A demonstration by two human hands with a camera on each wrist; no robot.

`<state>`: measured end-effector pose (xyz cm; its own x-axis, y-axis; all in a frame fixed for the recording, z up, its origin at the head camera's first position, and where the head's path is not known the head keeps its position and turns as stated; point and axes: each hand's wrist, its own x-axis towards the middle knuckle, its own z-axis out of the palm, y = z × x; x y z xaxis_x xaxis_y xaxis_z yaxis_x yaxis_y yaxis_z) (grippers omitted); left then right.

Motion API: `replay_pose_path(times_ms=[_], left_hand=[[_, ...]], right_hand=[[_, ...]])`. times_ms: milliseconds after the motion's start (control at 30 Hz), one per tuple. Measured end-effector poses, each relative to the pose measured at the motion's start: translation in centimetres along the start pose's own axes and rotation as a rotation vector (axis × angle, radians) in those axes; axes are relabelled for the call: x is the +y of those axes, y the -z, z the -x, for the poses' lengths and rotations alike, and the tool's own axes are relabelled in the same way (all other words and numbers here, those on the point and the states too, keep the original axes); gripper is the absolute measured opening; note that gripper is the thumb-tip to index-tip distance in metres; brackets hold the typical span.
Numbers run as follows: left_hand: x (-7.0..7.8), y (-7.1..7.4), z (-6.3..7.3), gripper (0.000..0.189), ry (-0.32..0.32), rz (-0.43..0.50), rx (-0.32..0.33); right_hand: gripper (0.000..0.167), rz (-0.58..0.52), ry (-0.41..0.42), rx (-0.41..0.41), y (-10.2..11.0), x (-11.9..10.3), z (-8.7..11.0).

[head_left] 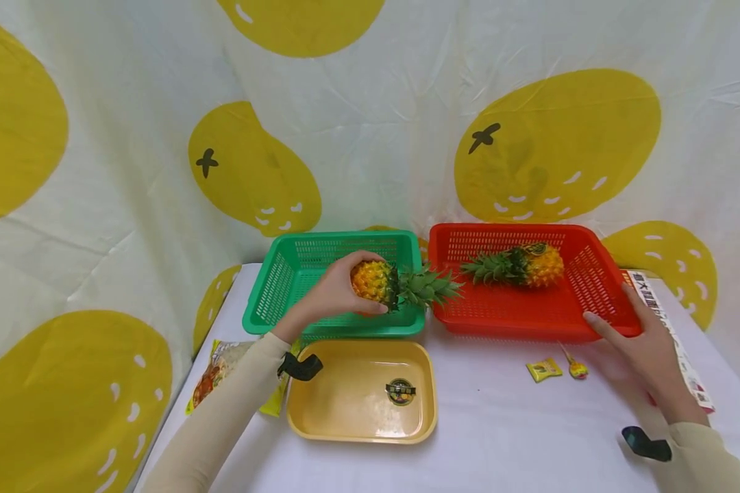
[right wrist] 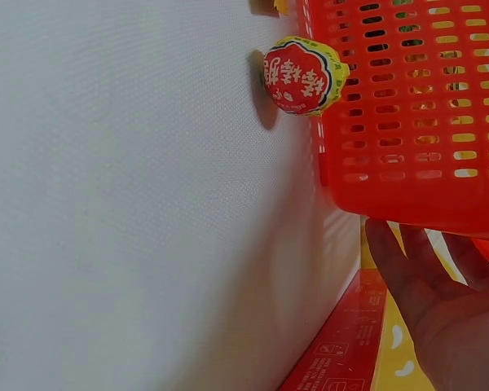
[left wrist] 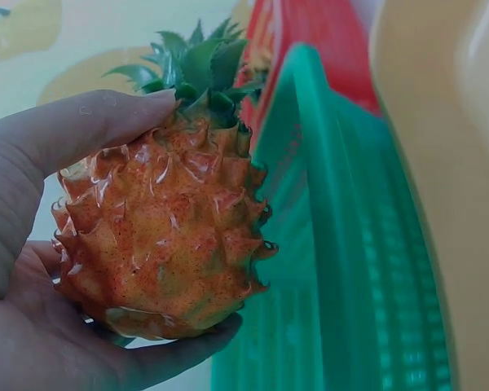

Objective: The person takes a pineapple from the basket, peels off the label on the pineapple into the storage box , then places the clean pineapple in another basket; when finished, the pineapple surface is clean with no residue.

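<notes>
At right stands a perforated red plastic basket, its right end touched by the right hand, fingers spread. Above the green plastic basket at left, the left hand grasps a spiky orange, green-crowned pineapple.

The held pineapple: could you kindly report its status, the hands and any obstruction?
Left hand grips pineapple over green basket. Right hand at corner of red basket. Second pineapple inside. No obstruction seen.

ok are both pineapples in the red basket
No, one pineapple lies in the red basket, while the left hand holds the other pineapple.
</notes>
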<state>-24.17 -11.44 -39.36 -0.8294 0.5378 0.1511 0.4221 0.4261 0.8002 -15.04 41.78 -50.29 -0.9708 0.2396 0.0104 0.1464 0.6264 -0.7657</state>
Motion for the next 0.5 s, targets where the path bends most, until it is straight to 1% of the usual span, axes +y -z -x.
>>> replay_pose_path(times_ms=[267, 500], left_hand=[[-1.9, 2.1, -0.9, 0.081, 0.056, 0.014, -0.021], [-3.5, 3.8, -1.8, 0.083, 0.088, 0.012, -0.050]], right_hand=[[0.101, 0.009, -0.013, -0.013, 0.2, -0.4, 0.3], [0.101, 0.004, -0.011, -0.010, 0.2, -0.7, 0.4]])
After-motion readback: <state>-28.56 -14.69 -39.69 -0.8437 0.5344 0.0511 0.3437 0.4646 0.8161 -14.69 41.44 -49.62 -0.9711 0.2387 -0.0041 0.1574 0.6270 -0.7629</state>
